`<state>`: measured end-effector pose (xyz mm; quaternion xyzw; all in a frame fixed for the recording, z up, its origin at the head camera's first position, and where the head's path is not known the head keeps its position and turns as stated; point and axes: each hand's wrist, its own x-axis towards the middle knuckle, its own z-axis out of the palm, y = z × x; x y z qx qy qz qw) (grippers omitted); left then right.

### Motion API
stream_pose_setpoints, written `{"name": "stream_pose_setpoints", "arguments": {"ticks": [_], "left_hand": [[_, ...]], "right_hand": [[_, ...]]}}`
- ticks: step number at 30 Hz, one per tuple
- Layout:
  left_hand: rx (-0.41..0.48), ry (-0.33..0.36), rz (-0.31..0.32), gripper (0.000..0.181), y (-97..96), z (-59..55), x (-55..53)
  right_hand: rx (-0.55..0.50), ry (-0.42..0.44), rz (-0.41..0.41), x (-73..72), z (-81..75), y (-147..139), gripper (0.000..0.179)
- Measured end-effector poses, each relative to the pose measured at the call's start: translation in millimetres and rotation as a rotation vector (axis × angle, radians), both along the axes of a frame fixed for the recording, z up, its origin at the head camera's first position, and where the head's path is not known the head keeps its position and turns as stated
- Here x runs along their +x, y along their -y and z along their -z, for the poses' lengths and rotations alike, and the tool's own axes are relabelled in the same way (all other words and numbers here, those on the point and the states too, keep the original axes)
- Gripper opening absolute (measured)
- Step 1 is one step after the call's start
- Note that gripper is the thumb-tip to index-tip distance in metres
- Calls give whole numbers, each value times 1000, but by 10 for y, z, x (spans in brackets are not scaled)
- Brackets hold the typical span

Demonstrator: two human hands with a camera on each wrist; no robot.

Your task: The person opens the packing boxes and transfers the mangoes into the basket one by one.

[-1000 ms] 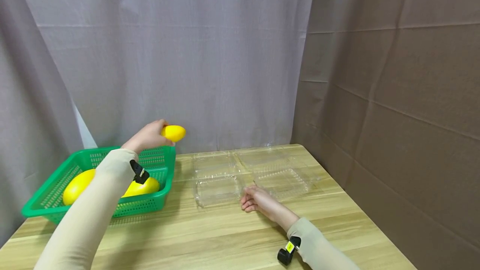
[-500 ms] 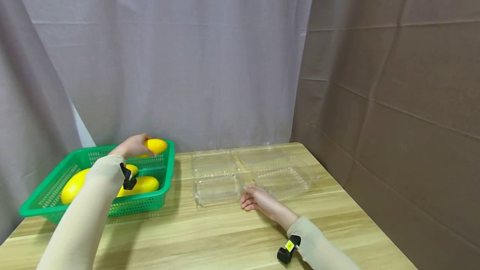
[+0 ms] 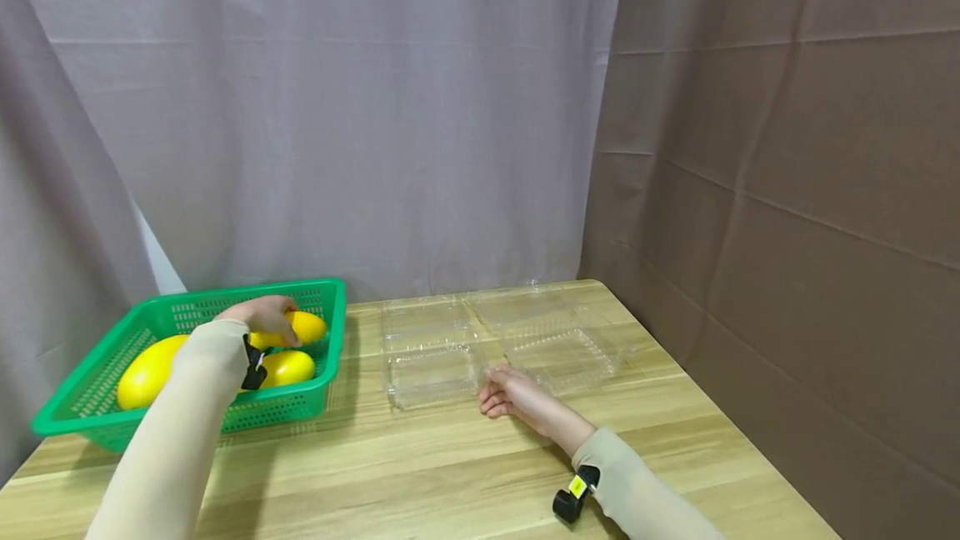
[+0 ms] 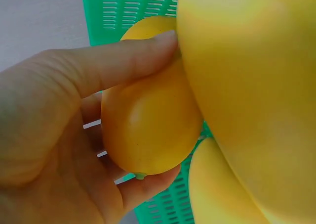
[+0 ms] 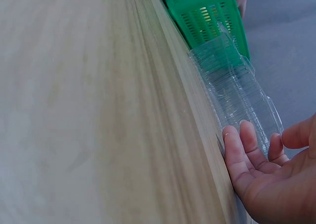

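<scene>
In the head view my left hand is down inside the green plastic basket, gripping a yellow mango. The left wrist view shows the thumb along one side of this mango and fingers behind it; a small green stem end points down. Other yellow mangoes lie in the basket, a large one right beside the held one. My right hand, fingers loosely curled and holding nothing, rests at the front of two clear plastic clamshell boxes, their lids folded back.
The second clear box lies to the right on the wooden table. Grey curtains hang close behind the table, and a brown cloth hangs along its right side.
My left hand has come left and down with the mango, from above the basket's right rim to inside the basket. The right hand has stayed in place.
</scene>
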<state>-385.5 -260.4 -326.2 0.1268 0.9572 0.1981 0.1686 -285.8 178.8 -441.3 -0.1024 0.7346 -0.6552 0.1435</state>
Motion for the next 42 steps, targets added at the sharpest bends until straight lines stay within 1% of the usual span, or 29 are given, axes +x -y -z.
{"name": "stream_pose_setpoints", "arguments": {"ticks": [5, 9, 10, 13, 15, 20, 23, 26, 29, 32, 35, 38, 40, 42], "left_hand": [[4, 36, 30, 77, 44, 40, 1], [20, 90, 21, 80, 70, 85, 14], [33, 111, 11, 80, 76, 101, 19], [70, 158, -14, 74, 90, 143, 31], [75, 173, -8, 70, 90, 155, 29], [61, 170, 11, 69, 65, 132, 25], [69, 177, 0, 69, 65, 119, 46], [50, 168, 11, 65, 65, 107, 56], [13, 145, 29, 60, 46, 74, 68], [-25, 65, 66, 56, 9, 46, 65], [-34, -30, 76, 51, -45, -15, 81], [-14, -122, 71, 46, -124, -150, 122], [-7, -180, 68, 44, -197, -288, 164], [1, -243, 78, 42, -276, -426, 202]], "right_hand": [[0, 4, -6, -15, 29, 17, 27], [-4, 10, -8, -29, 48, 38, 25], [-5, 8, -9, -29, 50, 43, 25], [-10, 8, -6, -28, 51, 59, 25], [-12, 8, -6, -27, 50, 65, 25], [-11, 4, -5, -27, 39, 63, 26], [-12, 7, -6, -32, 29, 70, 26], [-10, 9, -6, -39, 27, 83, 25], [-6, 9, -8, -36, 22, 90, 25], [7, 7, -13, -18, 3, 88, 27], [33, 2, -18, 4, -21, 77, 32], [69, -16, -12, 25, -67, 49, 39], [104, -35, -2, 37, -124, 20, 45], [134, -57, 0, 49, -209, -7, 50]]}}
